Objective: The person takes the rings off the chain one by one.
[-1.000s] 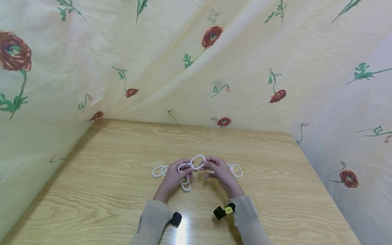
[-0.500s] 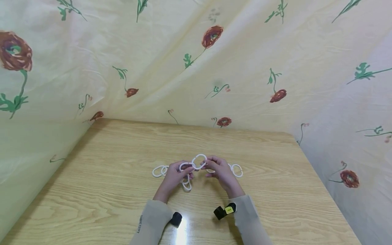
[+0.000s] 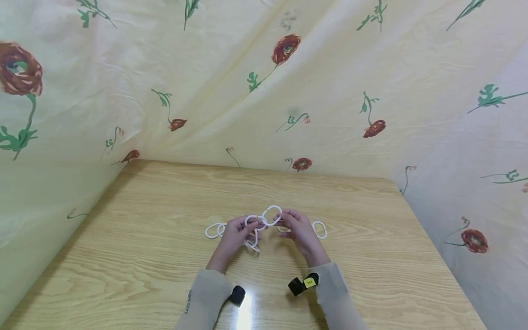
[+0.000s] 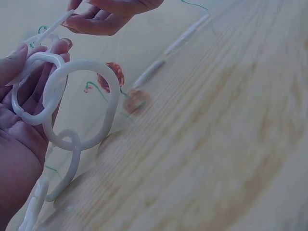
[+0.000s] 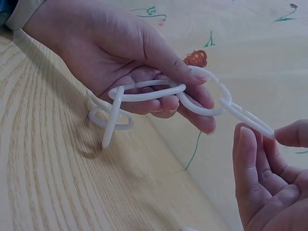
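Observation:
My left hand (image 3: 237, 233) pinches a white plastic chain link (image 3: 246, 223) between thumb and fingers above the table. Linked to it is another white link (image 3: 273, 206), an oval ring with a small gap, which the right hand (image 3: 303, 236) pinches at its right side. Below my left hand, more joined links hang; the left wrist view shows a large link (image 4: 113, 101) with a lower link (image 4: 72, 166) through it. In the right wrist view the right hand (image 5: 274, 192) holds the tip of the end link (image 5: 250, 119) with thumb and fingertips.
Two joined links (image 3: 211, 230) lie on the wooden table (image 3: 165, 284) left of the left hand. A single link (image 3: 319, 230) shows right of the right hand, and part of one (image 3: 283, 229) between the hands. A floral cloth (image 3: 231, 91) hangs behind the table.
The held links have shifted slightly to the right and up, and the lowest hanging link has swung rightward. The right hand has moved a little right, covering part of the links behind it.

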### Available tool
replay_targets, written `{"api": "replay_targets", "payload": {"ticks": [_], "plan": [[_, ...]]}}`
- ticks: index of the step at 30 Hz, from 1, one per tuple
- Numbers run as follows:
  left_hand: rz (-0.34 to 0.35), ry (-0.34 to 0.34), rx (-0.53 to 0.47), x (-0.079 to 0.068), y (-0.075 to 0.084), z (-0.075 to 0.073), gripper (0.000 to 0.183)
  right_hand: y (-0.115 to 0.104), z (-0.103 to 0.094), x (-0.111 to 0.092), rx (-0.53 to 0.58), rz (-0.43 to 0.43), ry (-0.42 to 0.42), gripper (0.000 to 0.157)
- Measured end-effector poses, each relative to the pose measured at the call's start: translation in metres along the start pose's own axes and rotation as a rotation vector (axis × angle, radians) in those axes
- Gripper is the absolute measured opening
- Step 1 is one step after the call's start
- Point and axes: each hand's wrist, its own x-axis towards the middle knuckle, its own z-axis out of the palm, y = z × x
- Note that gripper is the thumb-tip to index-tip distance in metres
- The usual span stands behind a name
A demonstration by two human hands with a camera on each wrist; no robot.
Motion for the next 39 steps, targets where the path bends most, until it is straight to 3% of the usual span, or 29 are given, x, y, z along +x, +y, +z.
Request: {"api": "replay_targets", "payload": {"ticks": [22, 39], "plan": [[-0.008, 0.008, -0.041, -0.0015, 0.0011, -0.0011, 0.026, -0.0014, -0.0030, -0.0001, 0.069, 0.012, 0.019, 0.020], [-0.006, 0.070, -0.055, 0.0002, 0.0003, 0.0006, 0.024, -0.0023, -0.0035, 0.0000, 0.107, 0.034, 0.061, 0.018]]}}
